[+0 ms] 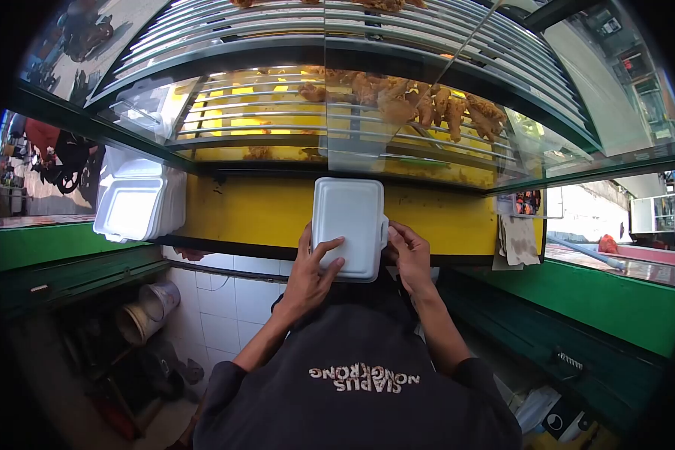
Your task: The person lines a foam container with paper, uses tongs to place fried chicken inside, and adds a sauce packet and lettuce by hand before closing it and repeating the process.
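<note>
A closed white foam takeaway box (349, 225) is held in front of my chest, its far part over the yellow counter. My left hand (313, 271) grips the near left side, with a thumb and finger resting on the lid. At the right edge, my right hand (410, 257) has its fingers pressed against the box near the closing tab. What lies inside the box is hidden.
A stack of open white foam boxes (139, 201) stands on the left of the yellow counter (255, 206). Fried chicken (457, 112) lies on metal racks behind glass ahead. Brown paper sheets (519, 241) hang at the right edge. Buckets (136, 322) are below left.
</note>
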Available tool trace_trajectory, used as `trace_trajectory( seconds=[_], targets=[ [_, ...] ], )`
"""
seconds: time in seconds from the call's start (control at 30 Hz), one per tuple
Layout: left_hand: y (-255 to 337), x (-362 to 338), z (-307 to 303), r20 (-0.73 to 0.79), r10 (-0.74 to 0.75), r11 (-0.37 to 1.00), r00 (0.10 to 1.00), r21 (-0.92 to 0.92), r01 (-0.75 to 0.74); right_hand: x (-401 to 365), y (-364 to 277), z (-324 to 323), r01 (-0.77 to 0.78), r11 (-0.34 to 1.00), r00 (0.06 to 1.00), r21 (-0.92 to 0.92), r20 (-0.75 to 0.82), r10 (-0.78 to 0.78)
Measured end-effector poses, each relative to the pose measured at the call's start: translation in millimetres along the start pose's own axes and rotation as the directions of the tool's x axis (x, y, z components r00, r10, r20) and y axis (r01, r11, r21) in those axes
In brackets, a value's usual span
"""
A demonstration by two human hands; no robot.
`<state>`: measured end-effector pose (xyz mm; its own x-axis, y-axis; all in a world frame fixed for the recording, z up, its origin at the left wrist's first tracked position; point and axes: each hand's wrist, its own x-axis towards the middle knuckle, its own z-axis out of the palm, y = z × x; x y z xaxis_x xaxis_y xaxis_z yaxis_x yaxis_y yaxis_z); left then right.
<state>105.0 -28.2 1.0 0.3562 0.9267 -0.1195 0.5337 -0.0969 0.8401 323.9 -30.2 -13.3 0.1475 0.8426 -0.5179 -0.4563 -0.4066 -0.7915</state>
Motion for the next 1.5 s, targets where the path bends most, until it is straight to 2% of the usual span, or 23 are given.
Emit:
trace_trajectory(
  seconds=[0.03, 0.07, 0.13, 0.43, 0.57, 0.63, 0.67, 0.73, 0.77, 0.83, 0.87, 0.93, 0.97, 1.0, 1.03, 1.1, 1.17, 1.2, 1.23, 1.3, 1.33, 1.47, 1.5],
  targets=[
    [1, 1, 2, -0.069, 0.053, 0.999, 0.996, 0.000, -0.053, 1, 1, -2, 0.022, 0.990, 1.000, -0.142, -0.019, -0.025],
    [4, 2, 4, -0.061, 0.053, 0.999, 0.997, -0.001, -0.053, 2, 1, -4, 0.019, 0.990, 0.999, -0.139, -0.027, -0.023],
    [12, 5, 4, -0.059, -0.088, 0.987, 0.994, -0.140, 0.079, 5, -2, -3, 0.077, 0.955, 0.996, -0.286, -0.022, -0.086],
    [18, 4, 9, -0.096, -0.108, 0.985, 0.989, -0.142, 0.094, 10, 2, -16, -0.116, 0.986, 0.991, 0.123, 0.083, 0.106],
    [16, 5, 10, -0.109, -0.107, 0.990, 0.988, -0.100, 0.096, 9, 4, -16, -0.122, 0.989, 0.987, 0.085, 0.111, 0.112],
    [20, 7, 9, -0.134, -0.239, 0.917, 0.962, -0.357, 0.178, 12, 6, -20, -0.168, 0.986, 0.978, -0.002, 0.126, 0.167],
    [20, 8, 11, -0.139, -0.238, 0.918, 0.961, -0.357, 0.176, 14, 5, -21, -0.166, 0.986, 0.978, -0.004, 0.130, 0.165],
    [18, 10, 16, -0.140, -0.236, 0.920, 0.961, -0.349, 0.175, 23, -2, -21, 0.044, 0.979, 0.996, -0.197, 0.086, -0.027],
    [18, 13, 15, -0.146, -0.236, 0.921, 0.961, -0.350, 0.173, 27, -9, -21, 0.047, 0.979, 0.995, -0.198, 0.092, -0.029],
    [18, 19, 7, 0.012, -0.122, 0.973, 0.992, -0.195, 0.122, 31, -27, -18, 0.021, 0.982, 0.999, -0.190, 0.045, -0.013],
    [18, 24, 2, 0.004, -0.122, 0.973, 0.993, -0.196, 0.120, 36, -32, -19, 0.078, 0.938, 0.997, -0.337, -0.001, -0.083],
    [18, 32, -8, 0.207, -0.095, 0.972, 0.974, -0.191, 0.135, 41, -40, -25, 0.142, 0.869, 0.990, -0.474, 0.085, -0.116],
    [19, 33, -9, 0.198, -0.098, 0.972, 0.975, -0.191, 0.136, 42, -43, -27, 0.208, 0.780, 0.977, -0.591, 0.166, -0.135],
    [20, 33, -8, 0.089, -0.144, 0.973, 0.985, -0.168, 0.158, 34, -58, -22, 0.118, 0.787, 0.984, -0.606, 0.175, -0.013],
    [21, 34, -7, -0.023, -0.187, 0.972, 0.982, -0.147, 0.181, 32, -60, -22, 0.126, 0.782, 0.982, -0.610, 0.188, -0.012],
    [18, 26, 0, -0.143, -0.217, 0.976, 0.966, -0.070, 0.209, 23, -58, -23, 0.000, 0.777, 0.995, -0.629, 0.079, 0.065],
    [6, 13, 16, -0.359, -0.404, 0.904, 0.841, -0.300, 0.305, 17, -37, -35, 0.088, 0.693, 0.993, -0.716, 0.117, -0.006],
    [10, 6, 22, -0.416, -0.400, 0.907, 0.817, -0.309, 0.286, 13, -28, -39, 0.171, 0.600, 0.985, -0.782, 0.152, -0.081],
    [11, 0, 26, -0.425, -0.410, 0.903, 0.807, -0.314, 0.294, 6, -25, -35, 0.175, 0.596, 0.984, -0.784, 0.166, -0.071],
    [10, -12, 35, -0.346, -0.431, 0.851, 0.834, -0.463, 0.248, -9, -18, -27, 0.054, 0.802, 0.991, -0.595, 0.133, 0.032],
    [14, -14, 41, -0.373, -0.421, 0.830, 0.827, -0.526, 0.185, -9, -12, -31, 0.125, 0.719, 0.987, -0.684, 0.163, -0.017],
    [12, -18, 49, -0.403, -0.460, 0.798, 0.792, -0.579, 0.169, -8, -9, -28, 0.178, 0.743, 0.978, -0.645, 0.202, -0.058],
    [11, -19, 53, -0.405, -0.466, 0.796, 0.786, -0.581, 0.172, -8, -9, -28, 0.268, 0.736, 0.959, -0.622, 0.249, -0.138]
  ],
)
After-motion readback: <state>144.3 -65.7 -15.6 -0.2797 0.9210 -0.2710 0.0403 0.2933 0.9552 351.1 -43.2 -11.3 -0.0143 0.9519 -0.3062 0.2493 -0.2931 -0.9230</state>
